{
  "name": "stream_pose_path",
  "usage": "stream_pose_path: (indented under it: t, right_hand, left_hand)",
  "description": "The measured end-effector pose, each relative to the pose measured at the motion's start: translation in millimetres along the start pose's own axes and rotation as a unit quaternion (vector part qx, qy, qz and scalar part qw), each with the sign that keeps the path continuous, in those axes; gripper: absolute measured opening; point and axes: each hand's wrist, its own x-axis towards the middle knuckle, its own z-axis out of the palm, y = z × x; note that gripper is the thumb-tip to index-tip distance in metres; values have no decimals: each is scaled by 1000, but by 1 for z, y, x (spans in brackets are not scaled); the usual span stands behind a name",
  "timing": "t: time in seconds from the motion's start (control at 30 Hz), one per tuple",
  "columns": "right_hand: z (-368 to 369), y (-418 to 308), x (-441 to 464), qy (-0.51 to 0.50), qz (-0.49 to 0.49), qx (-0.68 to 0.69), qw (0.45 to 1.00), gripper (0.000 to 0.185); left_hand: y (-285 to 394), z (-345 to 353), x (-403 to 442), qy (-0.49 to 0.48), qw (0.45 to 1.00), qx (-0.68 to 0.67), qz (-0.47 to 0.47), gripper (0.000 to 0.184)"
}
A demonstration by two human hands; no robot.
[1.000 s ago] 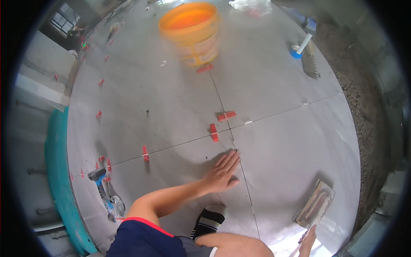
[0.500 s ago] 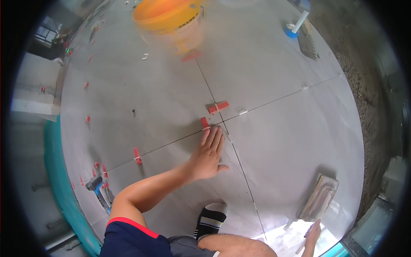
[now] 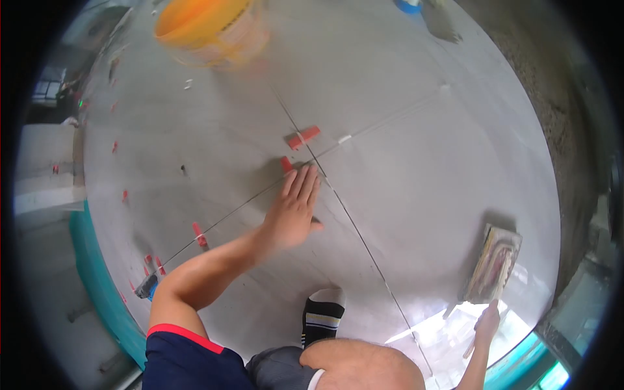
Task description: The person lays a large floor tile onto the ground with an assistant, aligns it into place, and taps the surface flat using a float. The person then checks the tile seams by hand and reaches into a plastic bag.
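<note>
My left hand (image 3: 289, 211) lies flat on a large grey floor tile (image 3: 416, 195), fingers stretched out towards a red tile levelling wedge (image 3: 286, 164) beside the crossing of the joints. Just beyond that crossing, another red wedge (image 3: 303, 138) lies across the far joint. On the right, my right hand (image 3: 487, 320) is closed round the pale stick handle of a flat tool with a rectangular, smeared head (image 3: 487, 266). The head is over the tile near the bright reflection; whether it touches is hard to tell.
A yellow bucket (image 3: 214, 32) stands at the far left. More red wedges (image 3: 199, 235) line the joint on the left, near a black-and-blue tool (image 3: 147, 286). A notched trowel (image 3: 442, 23) lies at the far right. My socked foot (image 3: 324, 315) is between my hands.
The view has shifted, moving the bucket and wedges up and left in the picture. My left hand stays near the same wedge. The tool in my right hand has moved slightly right across the tile.
</note>
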Motion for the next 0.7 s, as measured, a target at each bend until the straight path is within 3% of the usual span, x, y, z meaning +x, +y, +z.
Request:
stream_pose_path:
  t: [0.1, 0.13, 0.17, 0.23, 0.3, 0.47, 0.53, 0.63, 0.7]
  right_hand:
    - [-1, 9, 5, 6, -18, -34, 999, 58]
    - [0, -4, 0, 8, 33, -36, 999, 61]
    - [0, -7, -1, 30, -40, -133, 990, 64]
    - [5, 22, 16, 39, -39, -102, 993, 62]
    - [10, -10, -3, 11, 25, -42, 999, 62]
    - [8, -45, -15, -46, 159, 111, 980, 58]
    - [11, -43, -11, -36, 177, 216, 960, 54]
    - [7, -25, 9, -86, 142, 294, 941, 56]
    - [-4, -40, 16, -53, 155, 301, 939, 58]
  left_hand:
    - [58, 9, -25, -31, 998, -46, 12, 92]
    - [78, 17, -31, -29, 996, -78, 40, 91]
    - [96, 24, -32, -26, 991, -110, 67, 91]
    - [124, 31, -24, -42, 979, -131, 148, 85]
    - [142, 35, -9, -47, 965, -124, 227, 81]
    - [159, 31, 30, -45, 945, -140, 292, 81]
    - [148, 38, 35, -66, 927, -151, 337, 85]
    - [131, 38, 35, -84, 904, -140, 395, 88]
    - [124, 33, 33, -51, 896, -120, 424, 87]
